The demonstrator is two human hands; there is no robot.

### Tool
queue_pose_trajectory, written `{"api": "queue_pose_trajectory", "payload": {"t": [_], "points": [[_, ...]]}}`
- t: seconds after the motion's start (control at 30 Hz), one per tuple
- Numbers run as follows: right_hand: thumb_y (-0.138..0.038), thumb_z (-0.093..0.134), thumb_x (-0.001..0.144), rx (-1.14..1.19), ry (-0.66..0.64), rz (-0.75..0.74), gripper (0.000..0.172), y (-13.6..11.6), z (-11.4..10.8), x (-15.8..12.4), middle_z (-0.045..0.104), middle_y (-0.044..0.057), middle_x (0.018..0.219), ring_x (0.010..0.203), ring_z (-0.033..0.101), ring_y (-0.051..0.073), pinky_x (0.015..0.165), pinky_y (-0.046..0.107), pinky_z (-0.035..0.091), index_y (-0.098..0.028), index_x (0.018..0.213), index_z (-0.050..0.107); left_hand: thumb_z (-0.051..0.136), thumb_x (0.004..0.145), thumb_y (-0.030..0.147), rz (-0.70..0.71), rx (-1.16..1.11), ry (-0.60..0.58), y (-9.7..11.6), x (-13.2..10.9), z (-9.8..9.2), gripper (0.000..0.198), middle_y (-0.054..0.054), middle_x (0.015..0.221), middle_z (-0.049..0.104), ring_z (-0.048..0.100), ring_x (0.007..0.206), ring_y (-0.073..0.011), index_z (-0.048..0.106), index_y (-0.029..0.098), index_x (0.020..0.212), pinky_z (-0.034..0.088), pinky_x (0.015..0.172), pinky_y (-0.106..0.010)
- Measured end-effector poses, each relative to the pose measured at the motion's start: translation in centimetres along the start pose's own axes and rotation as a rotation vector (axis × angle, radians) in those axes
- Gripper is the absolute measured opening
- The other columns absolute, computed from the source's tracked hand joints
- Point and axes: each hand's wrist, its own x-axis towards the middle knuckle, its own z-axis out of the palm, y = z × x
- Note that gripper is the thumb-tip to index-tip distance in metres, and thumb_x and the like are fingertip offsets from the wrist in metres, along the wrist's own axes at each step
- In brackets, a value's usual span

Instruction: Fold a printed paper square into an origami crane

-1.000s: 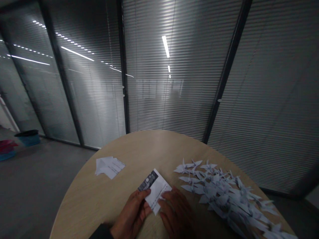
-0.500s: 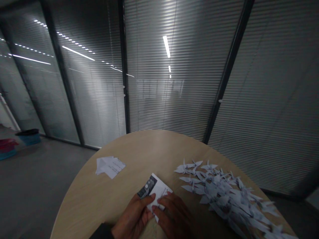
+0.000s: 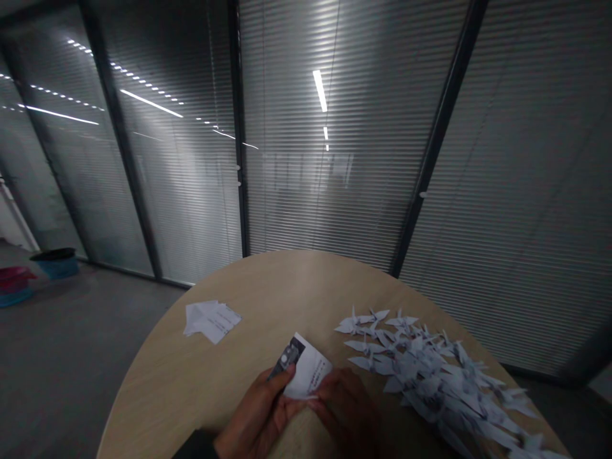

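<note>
A printed sheet of white paper (image 3: 306, 373) with a dark picture along its left side is held between my two hands, just above the near part of the table. My left hand (image 3: 261, 408) grips its left side, thumb on top and fingers underneath. At the lower right edge, my right hand (image 3: 344, 405) pinches the paper; some of its fingers are in shadow. To the right lies a large pile of folded paper cranes (image 3: 430, 370), close to my right hand.
A few loose paper sheets (image 3: 213, 320) overlap on the left part of the round wooden table (image 3: 296, 280). Glass partitions with blinds (image 3: 325, 210) stand right behind the table. Two bins, one blue with a black liner (image 3: 56, 262) and one with a red liner (image 3: 15, 280), are on the floor at far left.
My left thumb has shifted left on the paper, and my right hand has moved from lying over its lower part to its lower right edge. More of the printed face shows.
</note>
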Motion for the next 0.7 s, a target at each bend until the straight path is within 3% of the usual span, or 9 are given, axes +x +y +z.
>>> {"api": "queue_pose_trajectory", "payload": {"t": [0.1, 0.27, 0.5, 0.6, 0.7], "points": [[-0.034, 0.047, 0.092, 0.105, 0.034, 0.109, 0.021, 0.7, 0.5, -0.5, 0.065, 0.001, 0.076, 0.072, 0.063, 0.014, 0.064, 0.024, 0.054, -0.025, 0.078, 0.06, 0.064, 0.081, 0.009, -0.002, -0.002, 0.003, 0.0, -0.1, 0.2, 0.014, -0.017, 0.085, 0.072, 0.07, 0.071, -0.0204, 0.067, 0.001, 0.091, 0.057, 0.072, -0.027], [-0.042, 0.056, 0.086, 0.176, 0.085, 0.326, 0.021, 0.9, 0.7, -0.8, 0.062, -0.001, 0.072, 0.07, 0.061, 0.016, 0.066, 0.027, 0.052, -0.025, 0.073, 0.059, 0.066, 0.082, 0.014, -0.01, -0.022, -0.067, 0.0, -0.2, 0.1, 0.018, -0.018, 0.096, 0.071, 0.069, 0.081, -0.0213, 0.068, 0.001, 0.094, 0.054, 0.084, -0.03], [-0.035, 0.069, 0.069, 0.238, 0.099, 0.573, 0.017, 1.0, 0.9, -0.7, 0.058, 0.0, 0.075, 0.075, 0.059, 0.02, 0.071, 0.033, 0.048, -0.023, 0.068, 0.057, 0.069, 0.08, 0.019, 0.012, 0.013, -0.118, -0.1, -0.3, -0.2, 0.024, -0.018, 0.099, 0.07, 0.066, 0.092, -0.0243, 0.069, 0.002, 0.097, 0.052, 0.086, -0.03], [-0.037, 0.074, 0.06, 0.273, 0.183, 0.647, 0.027, 1.9, 2.0, -1.3, 0.058, 0.001, 0.079, 0.076, 0.059, 0.022, 0.07, 0.035, 0.05, -0.022, 0.076, 0.056, 0.074, 0.075, 0.02, 0.002, 0.015, -0.091, -0.1, -0.3, -0.2, 0.027, -0.017, 0.098, 0.07, 0.066, 0.09, -0.0238, 0.07, 0.003, 0.095, 0.052, 0.087, -0.031], [-0.041, 0.075, 0.056, 0.373, 0.267, 0.726, 0.058, 2.4, 2.8, -1.7, 0.061, 0.005, 0.093, 0.083, 0.062, 0.024, 0.072, 0.037, 0.052, -0.021, 0.105, 0.051, 0.077, 0.072, 0.024, 0.002, 0.043, -0.088, -0.1, -0.4, -0.1, 0.031, -0.017, 0.097, 0.07, 0.065, 0.09, -0.0245, 0.071, 0.003, 0.094, 0.051, 0.088, -0.033]]}}
